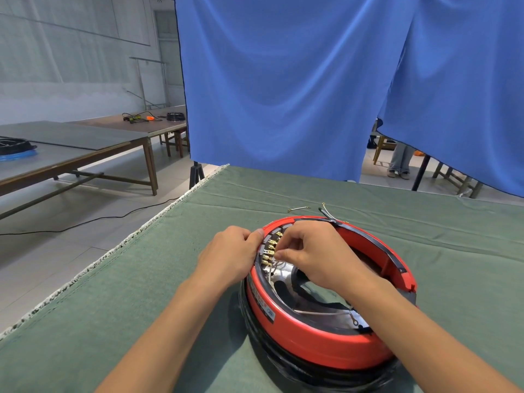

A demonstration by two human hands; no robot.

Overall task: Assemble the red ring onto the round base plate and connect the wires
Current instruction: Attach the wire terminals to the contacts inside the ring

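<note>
Inside the red ring (pixel 312 344), the right hand (pixel 317 251) pinches something hidden; left hand (pixel 229 253) grips the rim.

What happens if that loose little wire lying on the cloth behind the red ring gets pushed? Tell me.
The loose wire looks thin and short, so it is probably very light and would skid or snag on the green cloth rather than roll. Its metal end terminals likely catch in the weave. It lies nearly straight, so it may be somewhat stiff, though still bendable.
</note>
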